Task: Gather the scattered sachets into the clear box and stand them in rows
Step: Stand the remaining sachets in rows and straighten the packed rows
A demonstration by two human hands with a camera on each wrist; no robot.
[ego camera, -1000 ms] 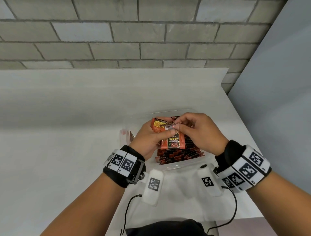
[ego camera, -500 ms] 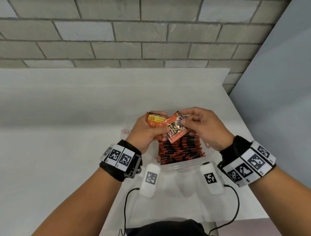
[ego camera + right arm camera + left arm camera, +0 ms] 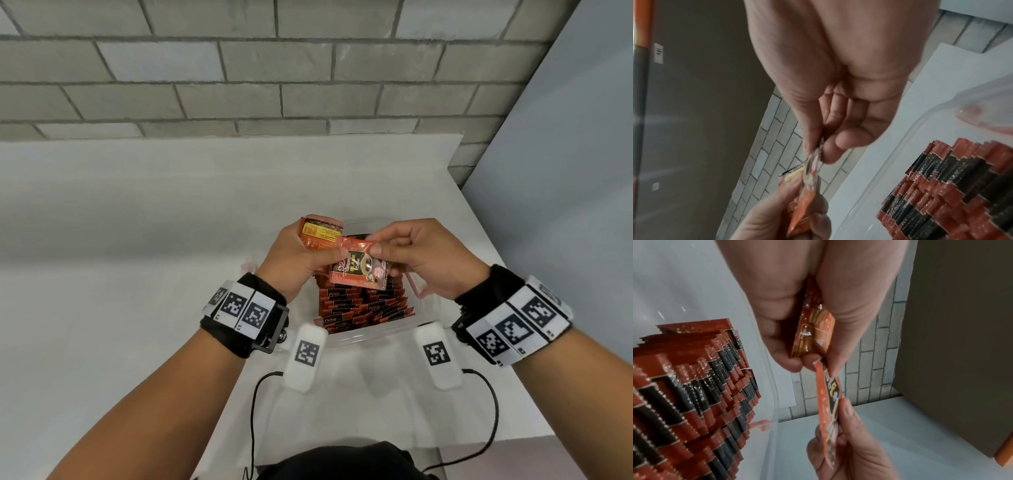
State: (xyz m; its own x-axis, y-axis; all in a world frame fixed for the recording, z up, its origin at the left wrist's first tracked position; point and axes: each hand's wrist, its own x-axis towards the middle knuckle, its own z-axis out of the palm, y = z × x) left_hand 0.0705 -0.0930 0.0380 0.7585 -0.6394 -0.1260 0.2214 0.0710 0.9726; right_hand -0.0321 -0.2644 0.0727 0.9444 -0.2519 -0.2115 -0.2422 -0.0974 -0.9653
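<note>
A white table point(image 3: 137, 274) spreads out before me, backed by a grey brick wall point(image 3: 239, 68). On it, near my body, sits the clear box point(image 3: 376, 337), already packed with rows of red-and-black sachets point(image 3: 359, 306) standing on edge; the left wrist view shows their serrated tops stepped against the box's wall. Both my hands hover just above the box. My left hand point(image 3: 298, 260) curls around a small stack of sachets point(image 3: 317, 234), fingers and thumb clamped on its faces. My right hand point(image 3: 421, 257) pinches one single sachet point(image 3: 358, 270) by its upper edge between thumb and forefinger. That single sachet hangs printed face toward me, its top corner touching my left thumb.
</note>
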